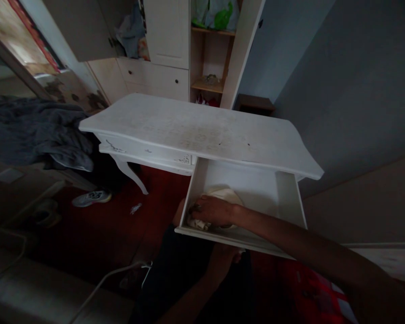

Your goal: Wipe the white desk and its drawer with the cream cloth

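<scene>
**Q:** While the drawer (288, 198) stands pulled out of the white table (195, 130), where is the right hand (212, 209)?

**A:** Inside the drawer, toward its near left corner. The fingers are curled down and closed on a cream cloth (227, 195), which lies bunched on the drawer floor close to the near wall.

**Q:** And the left hand (225, 257)?

**A:** Below the drawer's near front panel, touching its underside. The panel hides the fingers, so how far the hand is open cannot be told.

**Q:** Surroundings?

**A:** Far: a wardrobe (168, 36) with open shelves. Left: a grey blanket (37, 130), and a sneaker (91, 197) on the red floor (104, 229). Near left: a white cable (101, 283).
</scene>
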A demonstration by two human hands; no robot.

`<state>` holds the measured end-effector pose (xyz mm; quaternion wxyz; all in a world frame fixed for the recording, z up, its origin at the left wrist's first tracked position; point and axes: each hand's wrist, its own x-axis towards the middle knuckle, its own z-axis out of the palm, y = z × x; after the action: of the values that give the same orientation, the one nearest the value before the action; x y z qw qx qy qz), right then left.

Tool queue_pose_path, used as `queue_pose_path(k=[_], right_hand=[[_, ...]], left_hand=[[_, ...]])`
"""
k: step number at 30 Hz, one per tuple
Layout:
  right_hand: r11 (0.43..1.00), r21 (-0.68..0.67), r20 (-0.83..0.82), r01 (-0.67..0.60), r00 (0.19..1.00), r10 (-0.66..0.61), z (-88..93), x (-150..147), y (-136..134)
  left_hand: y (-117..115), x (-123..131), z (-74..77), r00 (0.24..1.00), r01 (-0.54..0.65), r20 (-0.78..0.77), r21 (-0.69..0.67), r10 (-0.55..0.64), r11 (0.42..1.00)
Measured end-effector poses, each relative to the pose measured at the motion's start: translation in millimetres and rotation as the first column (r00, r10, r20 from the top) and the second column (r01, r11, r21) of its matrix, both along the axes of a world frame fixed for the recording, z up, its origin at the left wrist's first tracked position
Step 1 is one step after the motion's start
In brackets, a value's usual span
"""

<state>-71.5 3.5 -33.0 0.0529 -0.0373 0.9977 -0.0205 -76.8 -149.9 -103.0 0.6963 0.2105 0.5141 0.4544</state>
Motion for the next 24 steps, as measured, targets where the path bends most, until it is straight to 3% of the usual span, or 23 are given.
queue_pose_path(k=[4, 12, 21, 24], right_hand=[[0.997, -0.021, 0.001, -0.073, 0.997, 0.073, -0.5, -1, 3], [0.992, -0.124, 0.045, -0.037, 0.998, 0.043, 6.0, 1, 6], [0.935, -0.311, 0.145, 0.169, 0.981, -0.129, 16.4, 47, 5], [0.868, -0.412, 0.11, 0.276, 0.961, -0.253, 17.0, 70, 8]], left_hand=[[1, -1, 2.6, 1.0, 0.004, 0.025, -0.031, -0.004, 1.0], [1, -4, -1.4, 0.997, 0.018, 0.071, -0.063, -0.013, 0.998], [2, -6, -0.5, 0.99, 0.02, 0.141, -0.095, -0.007, 0.995], [2, -7, 1.1, 0.989, 0.029, 0.148, -0.079, -0.017, 0.996]])
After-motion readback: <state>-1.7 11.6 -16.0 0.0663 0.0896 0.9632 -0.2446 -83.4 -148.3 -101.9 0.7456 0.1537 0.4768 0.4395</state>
